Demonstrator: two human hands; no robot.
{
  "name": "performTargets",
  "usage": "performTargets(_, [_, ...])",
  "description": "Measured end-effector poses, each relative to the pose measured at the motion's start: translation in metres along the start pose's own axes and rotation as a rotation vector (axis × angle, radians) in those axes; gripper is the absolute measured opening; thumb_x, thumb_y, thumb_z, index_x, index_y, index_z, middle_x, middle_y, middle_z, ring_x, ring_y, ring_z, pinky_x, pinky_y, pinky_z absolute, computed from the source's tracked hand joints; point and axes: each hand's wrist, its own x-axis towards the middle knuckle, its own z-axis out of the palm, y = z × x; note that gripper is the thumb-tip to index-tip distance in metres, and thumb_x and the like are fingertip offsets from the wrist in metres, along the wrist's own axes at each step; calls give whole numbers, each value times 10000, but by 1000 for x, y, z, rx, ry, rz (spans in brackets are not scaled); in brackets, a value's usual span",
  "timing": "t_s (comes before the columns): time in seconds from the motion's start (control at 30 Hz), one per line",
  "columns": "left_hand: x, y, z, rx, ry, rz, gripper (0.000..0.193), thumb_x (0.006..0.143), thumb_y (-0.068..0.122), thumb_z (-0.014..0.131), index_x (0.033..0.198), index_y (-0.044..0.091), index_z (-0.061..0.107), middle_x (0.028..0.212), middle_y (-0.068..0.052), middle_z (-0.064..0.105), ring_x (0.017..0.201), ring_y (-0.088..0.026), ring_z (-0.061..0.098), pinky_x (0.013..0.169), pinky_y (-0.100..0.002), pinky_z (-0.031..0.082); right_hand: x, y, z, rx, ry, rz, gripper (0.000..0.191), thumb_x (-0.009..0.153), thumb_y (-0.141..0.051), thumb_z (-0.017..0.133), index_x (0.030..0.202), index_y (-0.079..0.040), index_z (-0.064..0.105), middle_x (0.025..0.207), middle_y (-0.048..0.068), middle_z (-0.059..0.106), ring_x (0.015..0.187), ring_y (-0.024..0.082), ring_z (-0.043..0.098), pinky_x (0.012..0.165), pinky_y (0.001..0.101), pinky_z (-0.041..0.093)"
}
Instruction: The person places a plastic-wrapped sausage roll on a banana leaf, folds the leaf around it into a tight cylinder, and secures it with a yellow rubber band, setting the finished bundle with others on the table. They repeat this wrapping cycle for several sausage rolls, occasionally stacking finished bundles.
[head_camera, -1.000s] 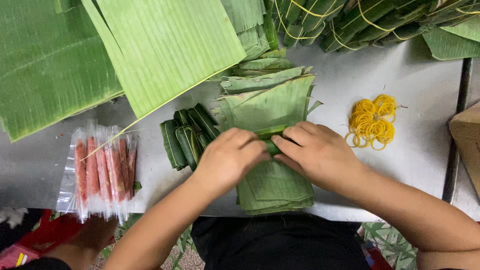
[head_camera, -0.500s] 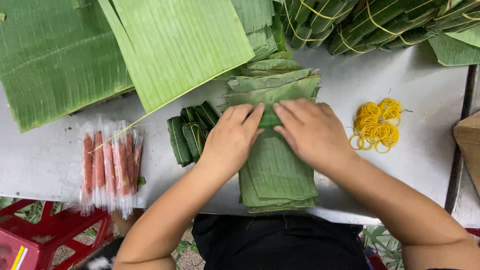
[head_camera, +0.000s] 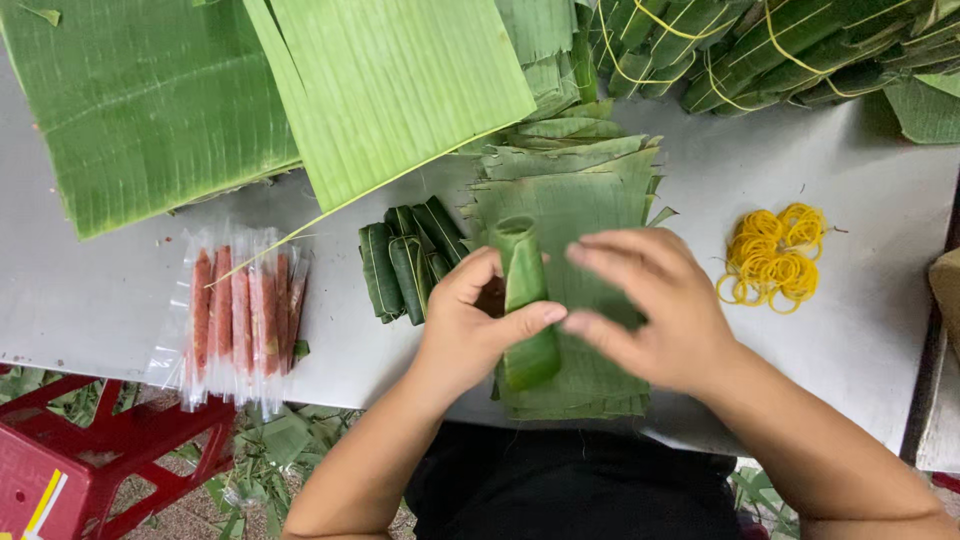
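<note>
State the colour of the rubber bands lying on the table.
Yellow: the rubber bands show clearly in the head view.

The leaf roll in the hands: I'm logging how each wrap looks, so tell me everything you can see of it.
The leaf roll is a short tube of green banana leaf, paler and ribbed at its far end, darker and glossy near the body. Its far end looks open and hollow; what is inside cannot be seen. It lies pointing away from the person, over the stack of cut leaves. The left hand grips it, thumb across the middle. The right hand meets it with its fingertips. No band is visible on it.
</note>
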Motion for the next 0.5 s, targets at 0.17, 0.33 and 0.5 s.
performTargets(0.17, [-6,-11,16,-65,46,71,704,811,136,847,1454,92,566,1018,-17,715,897,-70,669,767,-239,586,3,-18,3,-311,-183,-269,707,642,-339,908,1272,-165,640,1456,194,489,945,317,672,728,431,569])
performTargets(0.33, [-10,-23,7,-421,-253,115,1010,811,160,903,1639,143,324,1264,-34,719,1059,-93,677,842,-266,576,-4,-9,5,-154,-145,-91,878,542,-350,904,1316,-87,582,1460,145,465,960,305,687,679,360,572])
performTargets(0.5, [-14,-20,-12,-244,-298,414,1139,705,275,963,1604,51,301,1354,-104,638,1185,-206,655,1042,-374,529,-15,-5,-6,383,-170,194,753,577,-329,877,1272,-118,679,1508,157,549,539,126,568,474,251,467])
